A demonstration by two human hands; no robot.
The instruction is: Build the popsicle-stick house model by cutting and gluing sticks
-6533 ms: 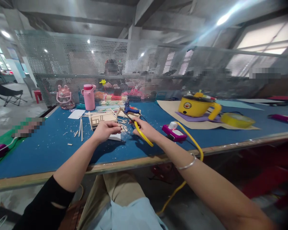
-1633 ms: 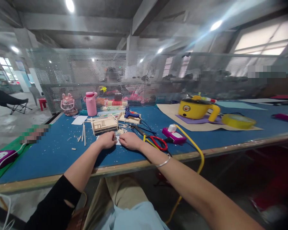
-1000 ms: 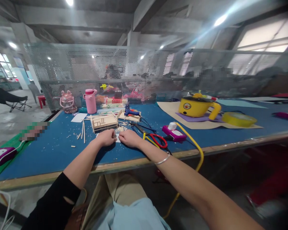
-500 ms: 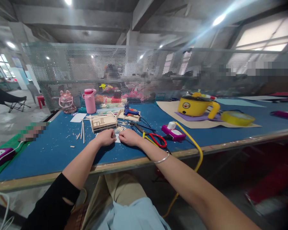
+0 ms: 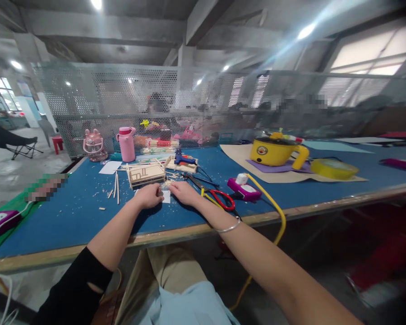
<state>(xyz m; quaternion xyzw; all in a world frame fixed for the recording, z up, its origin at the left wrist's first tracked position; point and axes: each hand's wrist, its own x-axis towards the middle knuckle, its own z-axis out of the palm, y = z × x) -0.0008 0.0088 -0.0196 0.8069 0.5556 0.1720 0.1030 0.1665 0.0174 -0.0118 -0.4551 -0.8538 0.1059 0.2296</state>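
Note:
My left hand (image 5: 149, 197) rests on the blue table mat (image 5: 71, 207) with its fingers curled, pressing at the edge of a small white paper (image 5: 165, 197). My right hand (image 5: 184, 193) lies beside it, fingers reaching forward over the paper toward a heap of short wooden stick pieces (image 5: 171, 183). What the fingertips pinch is too small to name. A small wooden stick frame model (image 5: 145, 173) stands just behind both hands. Red-handled scissors (image 5: 219, 198) lie to the right of my right wrist.
A blue glue gun (image 5: 184, 159) sits behind the model. A pink bottle (image 5: 126, 143) and a pink container (image 5: 93, 145) stand at the back left. A purple power strip (image 5: 244, 189) with a yellow cable (image 5: 274, 207), a yellow pot (image 5: 275, 151) and loose sticks (image 5: 116, 184) lie around.
Earlier my hands were raised, the right holding a yellow-handled tool. Both came down onto the mat; in the last second the right fingers stretched slightly forward.

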